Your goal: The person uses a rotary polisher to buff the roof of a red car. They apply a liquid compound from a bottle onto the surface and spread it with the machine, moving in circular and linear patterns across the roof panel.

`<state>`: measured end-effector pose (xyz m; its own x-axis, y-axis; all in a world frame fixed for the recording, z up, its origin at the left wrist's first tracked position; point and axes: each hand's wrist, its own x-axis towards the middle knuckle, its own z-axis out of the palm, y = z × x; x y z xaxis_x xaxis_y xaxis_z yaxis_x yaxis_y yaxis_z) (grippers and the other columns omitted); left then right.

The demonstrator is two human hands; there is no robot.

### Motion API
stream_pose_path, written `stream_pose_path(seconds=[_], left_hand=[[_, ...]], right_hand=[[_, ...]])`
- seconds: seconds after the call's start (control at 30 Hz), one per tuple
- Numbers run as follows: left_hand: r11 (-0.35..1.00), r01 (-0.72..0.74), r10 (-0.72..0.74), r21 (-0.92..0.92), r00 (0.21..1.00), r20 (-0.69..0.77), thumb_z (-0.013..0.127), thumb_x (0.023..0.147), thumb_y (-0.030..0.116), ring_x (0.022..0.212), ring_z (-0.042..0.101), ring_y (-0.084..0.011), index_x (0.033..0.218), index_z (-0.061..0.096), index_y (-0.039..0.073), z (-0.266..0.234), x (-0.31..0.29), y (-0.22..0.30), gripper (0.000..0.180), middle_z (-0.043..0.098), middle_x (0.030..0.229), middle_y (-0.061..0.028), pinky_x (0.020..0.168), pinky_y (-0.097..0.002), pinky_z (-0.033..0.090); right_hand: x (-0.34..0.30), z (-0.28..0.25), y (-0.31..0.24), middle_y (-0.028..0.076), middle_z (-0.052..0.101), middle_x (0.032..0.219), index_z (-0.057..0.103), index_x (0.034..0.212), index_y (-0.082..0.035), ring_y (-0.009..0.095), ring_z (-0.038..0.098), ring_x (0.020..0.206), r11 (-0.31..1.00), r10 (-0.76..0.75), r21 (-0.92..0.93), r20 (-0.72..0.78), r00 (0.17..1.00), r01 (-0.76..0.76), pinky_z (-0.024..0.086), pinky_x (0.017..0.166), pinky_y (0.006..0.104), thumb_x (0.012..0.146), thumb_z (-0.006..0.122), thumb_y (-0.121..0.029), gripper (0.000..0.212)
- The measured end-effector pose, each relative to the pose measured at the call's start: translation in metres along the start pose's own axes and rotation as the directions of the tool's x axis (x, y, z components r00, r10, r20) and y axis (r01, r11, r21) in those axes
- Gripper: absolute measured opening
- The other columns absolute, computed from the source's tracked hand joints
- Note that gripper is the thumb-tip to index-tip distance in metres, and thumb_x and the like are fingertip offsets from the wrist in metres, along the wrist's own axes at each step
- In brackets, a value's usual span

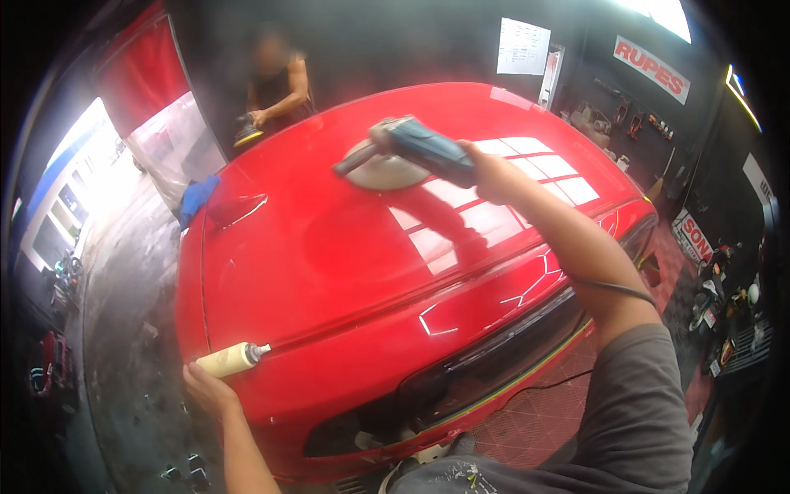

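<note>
My right hand (494, 174) is closed round the rear grip of a blue-grey rotary polisher (428, 146), arm stretched out over a glossy red car roof (288, 284). The polisher's pale round pad (385, 173) lies against the roof, and a dark side handle points off to the left. Near the roof's lower left corner, my left hand (210, 389) grips a cream-coloured squeeze bottle (226, 361). The bottle lies tilted, its white nozzle pointing right, just above the red paint. The fingers of the left hand are partly hidden behind the bottle.
Across the car, another person (284, 86) holds a polisher with a yellow pad (247, 130). A blue cloth (197, 198) hangs at the car's left edge. The polisher's cord (617, 288) runs along my right arm. Tools and bottles line the dark right wall.
</note>
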<state>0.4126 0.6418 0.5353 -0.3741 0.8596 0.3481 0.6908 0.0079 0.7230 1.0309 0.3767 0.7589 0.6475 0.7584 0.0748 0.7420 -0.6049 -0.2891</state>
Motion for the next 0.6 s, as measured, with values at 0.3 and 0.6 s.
stream_pose_path(seconds=[0.3, 0.6], left_hand=[[0.998, 0.006, -0.007, 0.067, 1.0, 0.02, 0.033, 0.111, 0.062, 0.136, 0.059, -0.0459, 0.15, 0.059, 0.005, 0.002, 0.007, -0.004, 0.074, 0.061, 0.148, -0.0258, 0.112, -0.056, 0.045], [1.0, 0.024, -0.024, 0.012, 1.0, -0.019, 0.035, 0.113, 0.056, 0.135, 0.06, -0.0472, 0.147, 0.06, -0.004, -0.004, -0.007, 0.016, 0.074, 0.063, 0.146, -0.0302, 0.112, -0.0551, 0.046]], right_hand=[[-0.059, -0.057, 0.173, 0.03, 0.072, 0.124, 0.03, 0.172, -0.024, 0.036, 0.081, 0.087, 0.886, 0.463, 0.099, -0.121, 0.878, -0.454, 0.067, 0.06, 0.0457, 0.079, 0.077, 0.007, 0.108], [-0.087, -0.056, 0.172, 0.033, 0.072, 0.126, 0.03, 0.172, -0.025, 0.041, 0.081, 0.099, 0.896, 0.442, 0.11, -0.12, 0.889, -0.43, 0.068, 0.067, 0.0479, 0.081, 0.069, 0.011, 0.105]])
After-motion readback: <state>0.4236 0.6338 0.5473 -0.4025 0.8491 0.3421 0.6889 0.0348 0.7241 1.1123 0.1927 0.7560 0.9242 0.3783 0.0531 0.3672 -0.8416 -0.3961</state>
